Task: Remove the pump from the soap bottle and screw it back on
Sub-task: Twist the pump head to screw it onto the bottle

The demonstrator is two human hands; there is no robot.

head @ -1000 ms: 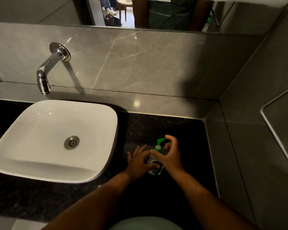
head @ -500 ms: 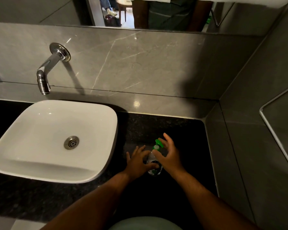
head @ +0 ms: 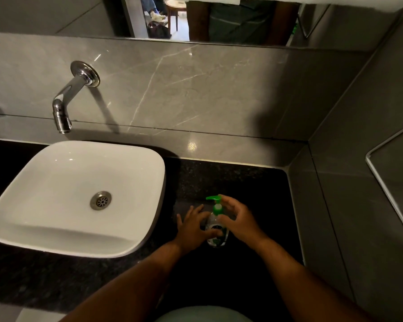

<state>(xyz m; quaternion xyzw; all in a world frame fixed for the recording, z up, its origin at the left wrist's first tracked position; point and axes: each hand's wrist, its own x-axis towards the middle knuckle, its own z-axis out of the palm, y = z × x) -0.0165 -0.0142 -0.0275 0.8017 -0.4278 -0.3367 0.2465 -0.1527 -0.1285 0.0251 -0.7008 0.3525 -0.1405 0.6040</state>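
Observation:
A small clear soap bottle (head: 215, 231) with a green label stands upright on the black counter (head: 254, 189), right of the sink. Its green pump (head: 215, 202) sits on top, nozzle pointing left. My left hand (head: 193, 226) wraps the bottle's body from the left, thumb across the front. My right hand (head: 239, 219) curls around the pump's collar and neck from the right, fingertips by the pump head. The bottle's right side is hidden by my right hand.
A white square basin (head: 79, 196) with a metal drain fills the counter's left. A chrome wall tap (head: 65, 105) hangs over it. Grey stone walls close the back and right, and a mirror (head: 219, 17) runs above.
The pump's nozzle has turned from pointing right to pointing left. My right hand's fingers shifted around the pump. My left hand stayed on the bottle.

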